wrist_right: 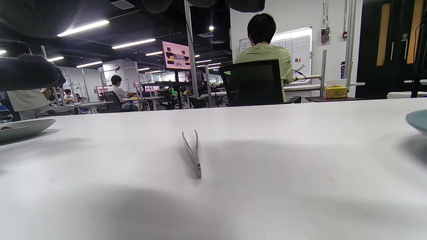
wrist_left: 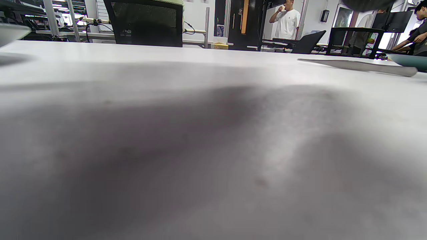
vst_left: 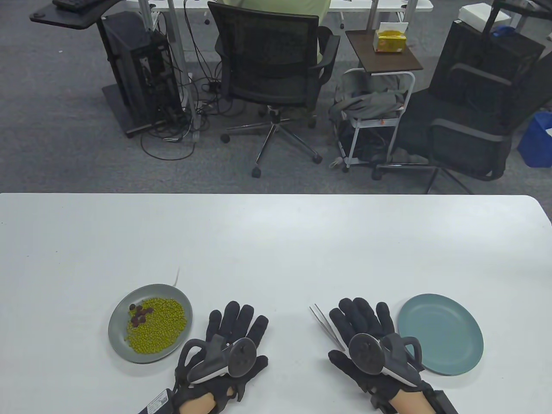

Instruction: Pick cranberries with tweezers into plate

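Note:
A grey plate [vst_left: 116, 327] at the left holds green beans [vst_left: 159, 323] and several dark red cranberries [vst_left: 138, 315]. An empty teal plate [vst_left: 440, 334] lies at the right. Metal tweezers [vst_left: 324, 325] lie flat on the table, partly under my right hand [vst_left: 362, 321]; they also show in the right wrist view [wrist_right: 192, 153] and the left wrist view [wrist_left: 357, 65]. My right hand rests flat with fingers spread, holding nothing. My left hand [vst_left: 235, 330] rests flat beside the grey plate, fingers spread, empty.
The white table [vst_left: 276, 241] stretches far beyond the plates. Office chairs [vst_left: 271, 64] and a small cart [vst_left: 379, 103] stand on the floor past the far edge. The teal plate's rim shows in the right wrist view [wrist_right: 417, 121].

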### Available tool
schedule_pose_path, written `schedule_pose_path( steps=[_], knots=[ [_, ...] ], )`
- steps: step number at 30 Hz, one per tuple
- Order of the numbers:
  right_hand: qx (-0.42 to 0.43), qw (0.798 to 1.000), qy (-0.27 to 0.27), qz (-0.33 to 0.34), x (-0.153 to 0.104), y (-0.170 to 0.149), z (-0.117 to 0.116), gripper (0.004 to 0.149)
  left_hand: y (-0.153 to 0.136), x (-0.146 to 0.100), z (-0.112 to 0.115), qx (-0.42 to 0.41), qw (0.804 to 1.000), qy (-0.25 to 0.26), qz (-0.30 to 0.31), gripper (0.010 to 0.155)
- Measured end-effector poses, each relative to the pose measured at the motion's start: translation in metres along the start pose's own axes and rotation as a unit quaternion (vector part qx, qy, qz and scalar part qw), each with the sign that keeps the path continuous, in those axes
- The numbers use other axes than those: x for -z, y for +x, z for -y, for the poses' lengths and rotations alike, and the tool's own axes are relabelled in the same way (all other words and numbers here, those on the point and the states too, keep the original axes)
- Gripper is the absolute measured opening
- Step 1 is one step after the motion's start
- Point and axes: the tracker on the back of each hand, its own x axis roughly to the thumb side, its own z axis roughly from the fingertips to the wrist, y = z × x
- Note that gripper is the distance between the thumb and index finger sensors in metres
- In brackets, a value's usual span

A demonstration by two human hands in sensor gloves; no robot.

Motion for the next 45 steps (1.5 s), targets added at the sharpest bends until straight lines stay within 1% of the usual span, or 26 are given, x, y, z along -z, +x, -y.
schedule_pose_path(
  steps=[4, 7, 11, 16, 19, 20, 23, 24, 27, 30, 31, 34, 38, 40, 45],
  knots=[
    [-0.018, 1.000, -0.005, -0.003, 0.004, 0.000, 0.007, 0.086, 0.000, 0.001, -0.001, -0.003, 1.000, 0.002, 0.001, 0.084],
    [-0.058, 0.998, 0.025, -0.009, 0.014, 0.002, 0.012, 0.090, 0.000, 0.001, 0.000, -0.004, 1.000, 0.003, 0.001, 0.084],
    [-0.093, 0.993, 0.065, -0.017, 0.036, 0.007, 0.020, 0.090, 0.001, 0.001, 0.000, -0.004, 1.000, 0.002, 0.004, 0.084],
    [-0.155, 0.980, 0.124, -0.031, 0.065, 0.019, 0.022, 0.089, 0.003, 0.000, 0.000, -0.004, 1.000, 0.003, 0.008, 0.084],
    [-0.199, 0.966, 0.159, -0.049, 0.082, 0.026, 0.014, 0.091, 0.004, -0.001, 0.000, -0.004, 1.000, 0.004, 0.009, 0.084],
    [-0.213, 0.959, 0.180, -0.050, 0.087, 0.028, 0.010, 0.092, 0.004, -0.001, 0.000, -0.002, 1.000, 0.004, 0.008, 0.084],
    [-0.235, 0.948, 0.207, -0.063, 0.098, 0.033, -0.006, 0.091, 0.004, -0.001, -0.001, 0.005, 1.000, 0.002, 0.006, 0.084],
    [-0.239, 0.946, 0.208, -0.065, 0.100, 0.033, -0.008, 0.090, 0.004, -0.001, -0.001, 0.003, 1.000, 0.003, 0.005, 0.083],
    [-0.244, 0.938, 0.230, -0.083, 0.106, 0.031, -0.028, 0.088, 0.003, -0.001, -0.001, 0.001, 1.000, 0.004, 0.004, 0.083],
    [-0.251, 0.932, 0.245, -0.089, 0.104, 0.027, -0.044, 0.085, 0.003, -0.001, -0.001, 0.000, 1.000, 0.004, 0.005, 0.084],
    [-0.252, 0.932, 0.243, -0.092, 0.103, 0.026, -0.048, 0.085, 0.004, -0.001, -0.001, 0.000, 1.000, 0.004, 0.006, 0.083],
    [-0.224, 0.948, 0.197, -0.110, 0.100, 0.026, -0.047, 0.076, 0.005, -0.001, 0.000, 0.003, 1.000, 0.003, 0.010, 0.084],
    [-0.205, 0.961, 0.136, -0.125, 0.090, 0.029, -0.047, 0.066, 0.006, -0.001, 0.000, 0.003, 1.000, 0.002, 0.012, 0.083],
    [-0.211, 0.962, 0.118, -0.125, 0.086, 0.033, -0.048, 0.061, 0.006, -0.001, 0.000, 0.003, 1.000, 0.003, 0.012, 0.083],
    [-0.255, 0.956, 0.093, -0.112, 0.080, 0.045, -0.052, 0.054, 0.007, -0.001, 0.001, 0.003, 1.000, -0.001, 0.012, 0.083]
  ],
)
